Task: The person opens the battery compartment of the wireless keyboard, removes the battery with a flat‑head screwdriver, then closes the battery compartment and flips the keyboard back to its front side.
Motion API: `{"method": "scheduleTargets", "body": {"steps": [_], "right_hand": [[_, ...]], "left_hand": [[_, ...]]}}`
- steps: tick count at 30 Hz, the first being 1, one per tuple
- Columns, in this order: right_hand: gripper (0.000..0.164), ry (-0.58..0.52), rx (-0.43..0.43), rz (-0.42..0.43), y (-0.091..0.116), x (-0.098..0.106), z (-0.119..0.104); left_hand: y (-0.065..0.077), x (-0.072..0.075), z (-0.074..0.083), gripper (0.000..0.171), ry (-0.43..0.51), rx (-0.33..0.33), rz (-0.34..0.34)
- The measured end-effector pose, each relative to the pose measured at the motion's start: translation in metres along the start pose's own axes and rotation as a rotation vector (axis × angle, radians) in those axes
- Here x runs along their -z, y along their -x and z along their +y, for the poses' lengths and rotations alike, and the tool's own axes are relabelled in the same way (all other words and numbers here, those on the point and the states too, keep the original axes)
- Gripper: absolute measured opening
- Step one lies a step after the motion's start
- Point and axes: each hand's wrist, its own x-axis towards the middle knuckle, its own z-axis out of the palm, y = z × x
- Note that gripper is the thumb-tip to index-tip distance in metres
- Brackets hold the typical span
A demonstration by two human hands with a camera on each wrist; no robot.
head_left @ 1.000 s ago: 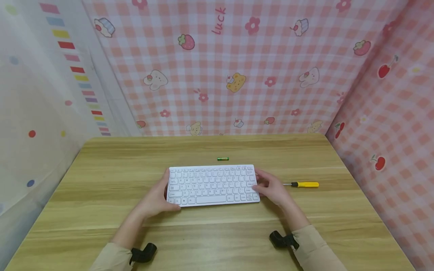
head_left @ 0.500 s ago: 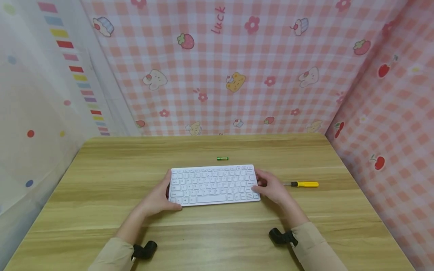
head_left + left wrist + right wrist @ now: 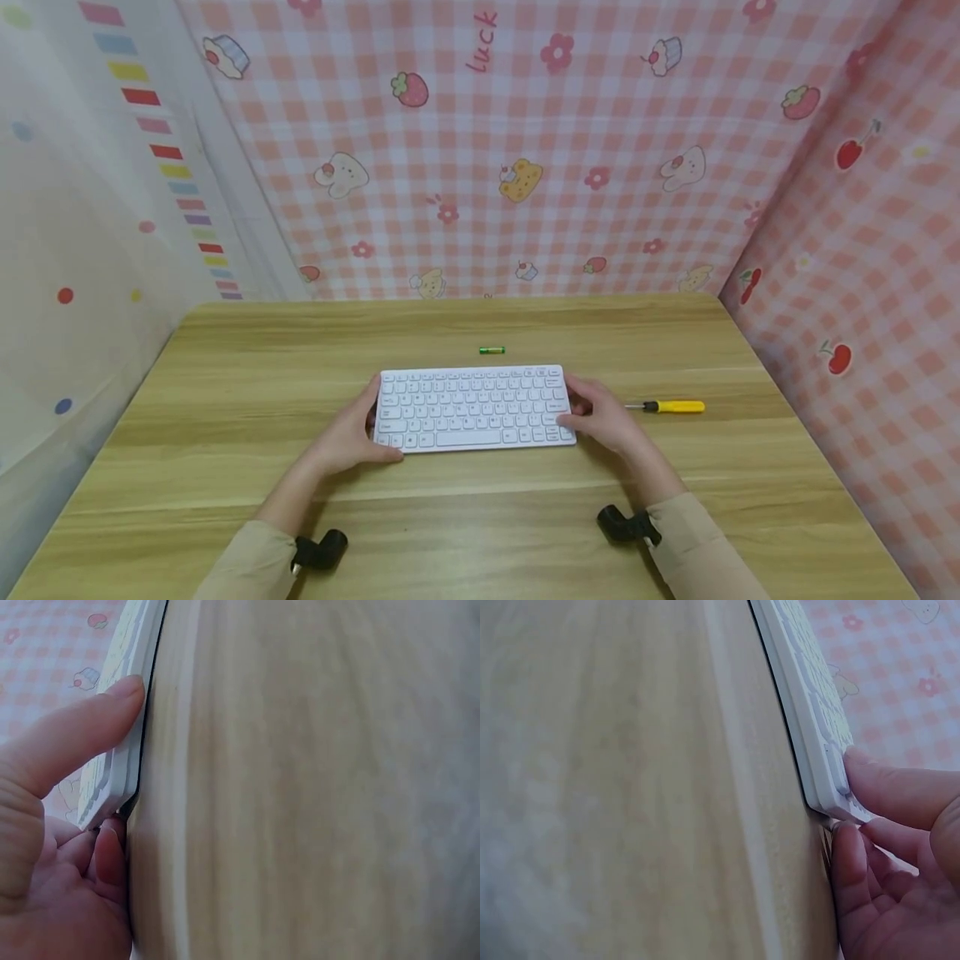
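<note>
A white keyboard [image 3: 472, 408] lies keys up near the middle of the wooden table, its long side facing the person. My left hand [image 3: 351, 433] holds its left end, the thumb along the front edge corner and the fingers at the side. At the opposite end my right hand [image 3: 600, 412] grips the keyboard, thumb on top of the keys. In the right wrist view the curled fingers [image 3: 851, 855] sit low at the keyboard's end, close to the tabletop. The left wrist view shows the left thumb [image 3: 90, 727] against the keyboard's front edge.
Behind the keyboard lies a small green battery [image 3: 492, 351]. A screwdriver [image 3: 675, 407] with a yellow handle rests right of the right hand, its shaft pointing toward that hand. Patterned cloth [image 3: 480, 167] hangs behind the wooden table [image 3: 480, 533] and at both sides.
The keyboard's left end has shifted slightly to the right, and the left hand has moved with it. The right hand stays at the right end; battery and screwdriver lie as before.
</note>
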Motion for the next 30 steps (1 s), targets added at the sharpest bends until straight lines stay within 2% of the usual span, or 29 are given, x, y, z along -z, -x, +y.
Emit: {"method": "scheduleTargets", "body": {"steps": [10,21,26,30], "right_hand": [[0.072,0.026,-0.049,-0.010,-0.002,-0.001,0.000],[0.071,0.005,-0.014,-0.009,0.000,-0.003,0.001],[0.069,-0.040,0.031,-0.017,0.003,0.000,0.003],[0.061,-0.026,0.070,-0.002,0.011,0.009,-0.002]], "left_hand": [[-0.002,0.001,-0.001,0.130,-0.027,0.016,-0.004],[0.002,0.001,-0.001,0.129,-0.063,0.012,0.007],[0.003,0.002,0.000,0.129,-0.058,-0.022,-0.002],[0.008,0.010,0.006,0.123,-0.058,-0.046,-0.030]]}}
